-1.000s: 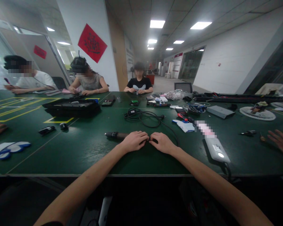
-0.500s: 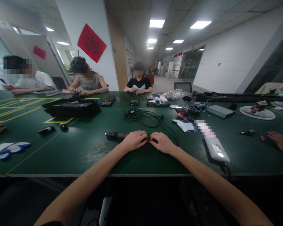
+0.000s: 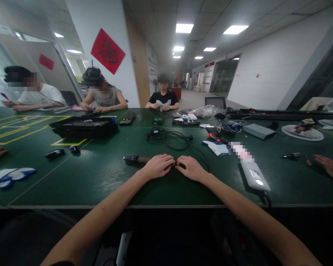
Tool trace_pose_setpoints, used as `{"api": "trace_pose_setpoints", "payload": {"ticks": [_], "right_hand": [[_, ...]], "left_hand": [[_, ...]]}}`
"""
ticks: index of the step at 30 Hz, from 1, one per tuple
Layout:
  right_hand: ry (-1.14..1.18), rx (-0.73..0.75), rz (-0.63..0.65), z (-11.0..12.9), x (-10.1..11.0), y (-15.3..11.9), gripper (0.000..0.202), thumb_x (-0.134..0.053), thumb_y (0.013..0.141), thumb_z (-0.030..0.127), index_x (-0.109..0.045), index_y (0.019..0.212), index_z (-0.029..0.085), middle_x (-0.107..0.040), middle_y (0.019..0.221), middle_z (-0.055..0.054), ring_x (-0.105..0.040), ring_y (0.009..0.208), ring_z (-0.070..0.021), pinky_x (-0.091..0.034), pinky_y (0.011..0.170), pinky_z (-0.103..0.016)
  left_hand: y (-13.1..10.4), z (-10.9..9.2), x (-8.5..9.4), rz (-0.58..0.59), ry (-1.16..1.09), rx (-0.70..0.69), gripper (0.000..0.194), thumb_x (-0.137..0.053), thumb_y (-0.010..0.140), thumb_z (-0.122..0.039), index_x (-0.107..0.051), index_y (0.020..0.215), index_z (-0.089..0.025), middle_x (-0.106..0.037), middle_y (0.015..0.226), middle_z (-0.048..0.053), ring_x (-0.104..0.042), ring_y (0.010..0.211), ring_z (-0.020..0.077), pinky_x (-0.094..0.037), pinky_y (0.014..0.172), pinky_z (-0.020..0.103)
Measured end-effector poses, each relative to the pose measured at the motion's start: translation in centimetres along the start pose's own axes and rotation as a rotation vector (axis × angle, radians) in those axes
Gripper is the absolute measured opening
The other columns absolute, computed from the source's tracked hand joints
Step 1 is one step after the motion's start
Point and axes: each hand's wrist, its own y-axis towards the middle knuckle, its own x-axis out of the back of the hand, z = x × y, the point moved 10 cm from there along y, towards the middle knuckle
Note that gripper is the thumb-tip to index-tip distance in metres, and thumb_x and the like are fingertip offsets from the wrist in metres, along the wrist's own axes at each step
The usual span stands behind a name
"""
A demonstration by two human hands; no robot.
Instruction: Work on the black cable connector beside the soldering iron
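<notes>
An electric screwdriver (image 3: pixel 141 160) lies on the green table with its dark tip pointing left. My left hand (image 3: pixel 159 165) is closed around its rear end, fingers curled over it. Close on the right, my right hand (image 3: pixel 191 167) has its fingers pinched at the end of a black cord (image 3: pixel 206 155). Small dark parts show in the narrow gap between the two hands; my fingers cover how they meet. Beyond the hands, the cord lies in loose loops, with a plug (image 3: pixel 192 137) at their right side.
A white power box (image 3: pixel 255 177) stands right of my hands, near blue-white gloves (image 3: pixel 218 148) and a red-handled tool (image 3: pixel 214 137). A black tray (image 3: pixel 84 129) sits far left. Co-workers sit across the table; other people's hands rest at the left and right edges.
</notes>
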Motion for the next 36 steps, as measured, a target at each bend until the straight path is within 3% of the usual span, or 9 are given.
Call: {"api": "trace_pose_setpoints", "payload": {"ticks": [5,11,17,36], "right_hand": [[0.002,0.001,-0.006,0.0,0.1,-0.1,0.009,-0.065,0.099,0.028,-0.066,0.094,0.02,-0.067,0.102,-0.006,-0.062,0.092,-0.02,-0.046,0.084,-0.033],[0.011,0.002,0.003,0.0,0.1,0.0,0.01,-0.065,0.099,0.028,-0.066,0.095,0.019,-0.067,0.101,-0.006,-0.062,0.091,-0.0197,-0.046,0.084,-0.033],[0.011,0.0,0.006,0.0,0.1,0.0,0.009,-0.065,0.099,0.027,-0.066,0.095,0.019,-0.067,0.102,-0.006,-0.062,0.091,-0.0198,-0.046,0.084,-0.033],[0.005,-0.006,-0.009,-0.1,0.0,-0.1,0.008,-0.067,0.098,0.026,-0.065,0.094,0.02,-0.067,0.101,-0.006,-0.062,0.091,-0.0194,-0.046,0.085,-0.032]], "left_hand": [[0.0,0.5,0.0,-0.019,0.005,0.047,0.017,-0.052,0.104,-0.034,-0.059,0.112,-0.022,-0.066,0.116,0.006,-0.064,0.106,0.0209,-0.051,0.091,0.034],[0.0,-0.1,0.2,-0.02,0.012,-0.01,0.015,-0.051,0.102,-0.028,-0.06,0.113,-0.022,-0.066,0.119,0.005,-0.063,0.107,0.0198,-0.049,0.093,0.033],[0.1,0.0,0.5,-0.043,0.073,0.004,0.019,-0.053,0.103,-0.036,-0.062,0.112,-0.021,-0.065,0.118,0.007,-0.061,0.11,0.0222,-0.048,0.092,0.036],[0.1,-0.3,0.5,-0.018,0.048,-0.004,0.016,-0.052,0.104,-0.033,-0.061,0.112,-0.022,-0.065,0.122,0.006,-0.058,0.116,0.0224,-0.046,0.096,0.037]]}}
